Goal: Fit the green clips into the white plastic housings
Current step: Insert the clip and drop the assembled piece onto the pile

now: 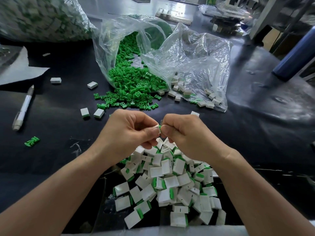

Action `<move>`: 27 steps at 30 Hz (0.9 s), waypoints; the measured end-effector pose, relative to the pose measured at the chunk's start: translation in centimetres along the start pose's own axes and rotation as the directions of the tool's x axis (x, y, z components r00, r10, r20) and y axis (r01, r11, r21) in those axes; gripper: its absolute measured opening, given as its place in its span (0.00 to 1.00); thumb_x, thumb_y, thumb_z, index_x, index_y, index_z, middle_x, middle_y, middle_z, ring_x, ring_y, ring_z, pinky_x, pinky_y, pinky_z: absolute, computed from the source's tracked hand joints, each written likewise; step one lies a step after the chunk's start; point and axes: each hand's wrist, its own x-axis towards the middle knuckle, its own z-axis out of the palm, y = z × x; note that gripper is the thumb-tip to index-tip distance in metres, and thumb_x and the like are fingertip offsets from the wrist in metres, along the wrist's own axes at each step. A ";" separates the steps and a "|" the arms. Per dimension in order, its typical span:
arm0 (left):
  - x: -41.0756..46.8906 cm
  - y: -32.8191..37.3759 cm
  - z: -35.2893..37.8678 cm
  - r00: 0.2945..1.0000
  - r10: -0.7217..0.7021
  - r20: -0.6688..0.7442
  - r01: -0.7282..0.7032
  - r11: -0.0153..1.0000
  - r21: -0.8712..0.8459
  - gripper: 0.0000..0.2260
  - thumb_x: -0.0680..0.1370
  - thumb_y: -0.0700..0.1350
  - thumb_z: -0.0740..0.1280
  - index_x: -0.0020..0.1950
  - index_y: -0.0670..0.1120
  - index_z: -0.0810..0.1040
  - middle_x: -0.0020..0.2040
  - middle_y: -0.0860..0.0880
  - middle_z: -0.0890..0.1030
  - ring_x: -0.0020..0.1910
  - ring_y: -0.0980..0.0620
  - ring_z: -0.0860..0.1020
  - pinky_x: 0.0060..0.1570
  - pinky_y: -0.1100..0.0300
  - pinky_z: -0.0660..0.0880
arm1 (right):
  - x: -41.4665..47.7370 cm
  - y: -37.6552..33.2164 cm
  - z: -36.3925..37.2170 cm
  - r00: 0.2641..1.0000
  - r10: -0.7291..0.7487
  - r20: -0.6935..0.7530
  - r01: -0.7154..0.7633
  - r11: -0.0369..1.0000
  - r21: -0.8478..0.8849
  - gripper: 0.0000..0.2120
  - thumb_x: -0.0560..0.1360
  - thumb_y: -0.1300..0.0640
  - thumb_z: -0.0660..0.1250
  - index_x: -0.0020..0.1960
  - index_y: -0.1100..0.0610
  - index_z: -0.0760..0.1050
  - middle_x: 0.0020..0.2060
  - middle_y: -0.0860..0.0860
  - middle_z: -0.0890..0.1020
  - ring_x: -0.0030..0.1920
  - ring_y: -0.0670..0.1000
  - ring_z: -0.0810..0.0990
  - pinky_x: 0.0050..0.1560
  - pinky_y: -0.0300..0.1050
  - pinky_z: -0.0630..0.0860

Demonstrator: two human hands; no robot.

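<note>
Pressing the green clip (160, 128) into the white housing (156, 127) appears to be the step in hand. The housing is pinched between thumb and fingers of the left hand (131, 132), and the clip is pinched by the right hand (185, 133). Both hands are curled tightly, and the two parts touch between them, above the surface (59, 150). How deep the clip is seated cannot be told, because most of both parts is hidden by the fingers.

For a good fit, the clip should be lined up straight with the opening of the housing, not tilted. The push should be given along one line until the green head sits against the white edge, as is seen on the assembled pieces in the pile (170, 184) below the wrists. The housing should be held by its flat sides, so that the opening is not squeezed. If resistance is felt, the clip is probably turned wrongly and should be taken out, not forced. More clips (136, 79) are spilled from the plastic bag (105, 48) beyond the hands, and empty housings (180, 89) lie just beside them.
</note>
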 end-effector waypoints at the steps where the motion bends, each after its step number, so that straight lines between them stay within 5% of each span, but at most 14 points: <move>1: 0.1 -0.1 0.0 1.000 0.006 0.004 -0.006 1.000 0.028 0.05 0.70 0.33 0.70 0.38 0.42 0.81 0.30 0.43 0.82 0.28 0.52 0.80 0.29 0.64 0.77 | 0.0 -0.1 0.0 1.000 -0.010 0.013 0.011 0.999 -0.048 0.10 0.77 0.59 0.60 0.37 0.54 0.70 0.29 0.46 0.71 0.34 0.49 0.69 0.38 0.48 0.67; 6: 0.1 0.1 0.1 1.000 0.019 0.008 -0.019 1.000 -0.016 0.04 0.67 0.39 0.71 0.39 0.41 0.81 0.31 0.43 0.82 0.28 0.52 0.80 0.29 0.65 0.76 | -0.1 -0.3 0.1 0.999 -0.037 -0.030 0.037 0.999 -0.005 0.10 0.77 0.59 0.61 0.37 0.57 0.70 0.31 0.52 0.75 0.36 0.54 0.73 0.39 0.52 0.71; 11: 0.1 0.3 0.1 1.000 -0.006 -0.017 0.003 0.984 -0.181 0.08 0.65 0.42 0.69 0.41 0.40 0.80 0.31 0.46 0.83 0.28 0.53 0.80 0.28 0.65 0.76 | 0.1 -0.2 0.3 0.996 0.011 -0.085 0.002 0.990 0.144 0.13 0.78 0.59 0.61 0.34 0.53 0.68 0.27 0.47 0.72 0.29 0.45 0.67 0.31 0.44 0.66; 16: 0.3 0.3 -0.1 0.998 -0.031 -0.047 0.018 0.966 -0.258 0.10 0.62 0.45 0.70 0.40 0.44 0.82 0.37 0.45 0.84 0.37 0.51 0.82 0.36 0.62 0.79 | 0.2 -0.4 -0.1 0.996 0.056 -0.073 -0.008 0.847 0.532 0.16 0.71 0.45 0.57 0.35 0.55 0.74 0.26 0.45 0.77 0.28 0.42 0.73 0.30 0.34 0.69; 21: 0.2 0.3 -0.1 0.998 -0.036 -0.049 0.021 0.956 -0.292 0.12 0.59 0.49 0.71 0.39 0.46 0.84 0.37 0.45 0.84 0.37 0.51 0.80 0.39 0.62 0.78 | 0.3 -0.5 -0.1 0.988 0.148 0.055 -0.144 0.706 0.694 0.24 0.69 0.40 0.52 0.39 0.58 0.76 0.31 0.49 0.80 0.32 0.47 0.76 0.32 0.38 0.69; 27: 0.2 0.2 0.1 1.000 0.005 0.006 -0.003 0.936 -0.351 0.10 0.60 0.47 0.72 0.39 0.48 0.85 0.35 0.47 0.83 0.35 0.48 0.77 0.36 0.62 0.77 | 0.2 -1.0 0.3 0.962 0.094 0.255 -0.261 0.577 0.774 0.31 0.67 0.37 0.51 0.46 0.64 0.76 0.38 0.55 0.81 0.37 0.50 0.78 0.35 0.39 0.70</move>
